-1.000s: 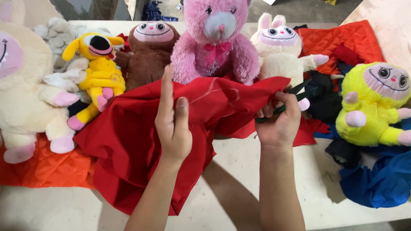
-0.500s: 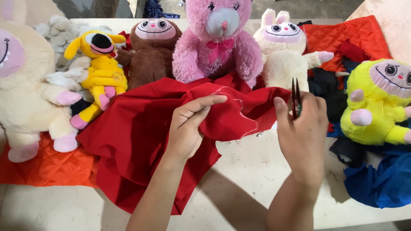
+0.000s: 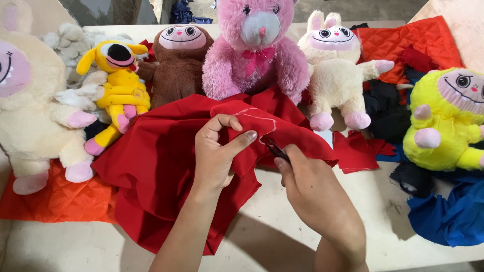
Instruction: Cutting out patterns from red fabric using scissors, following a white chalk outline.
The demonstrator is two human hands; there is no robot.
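Red cloth [image 3: 161, 166] lies spread across the pale table [image 3: 282, 226], in front of a row of plush toys with a pink bear [image 3: 254, 50] at the middle. Left hand [image 3: 217, 156] pinches a raised fold of the cloth between thumb and curled fingers. Right hand [image 3: 315, 194] is closed around small dark scissors [image 3: 276, 150], whose blades touch the fold's edge.
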